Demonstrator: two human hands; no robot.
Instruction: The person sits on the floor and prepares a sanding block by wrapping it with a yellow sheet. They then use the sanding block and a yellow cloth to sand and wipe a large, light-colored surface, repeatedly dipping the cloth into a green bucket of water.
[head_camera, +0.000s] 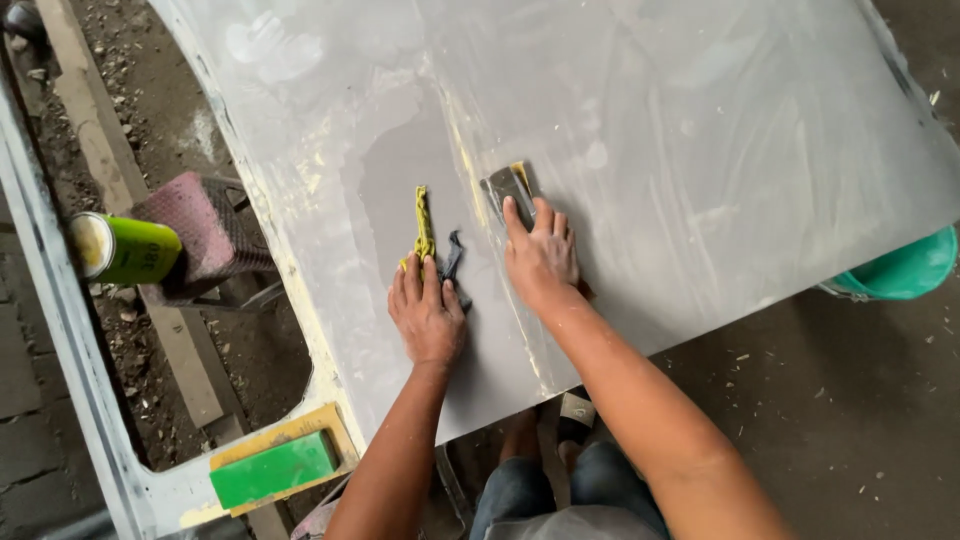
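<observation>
Two hands: left hand (427, 315) on rag (425, 225), right hand (541, 252) on sanding pad (508, 186).

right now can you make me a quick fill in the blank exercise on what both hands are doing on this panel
1. The right hand presses a sanding pad flat against the ____ panel.
2. The left hand rests on a crumpled ____ rag.
3. The green block lies at the panel's lower ____ corner.
4. The spray can has a ____ body.

Missing words: grey; yellow; left; green
</observation>
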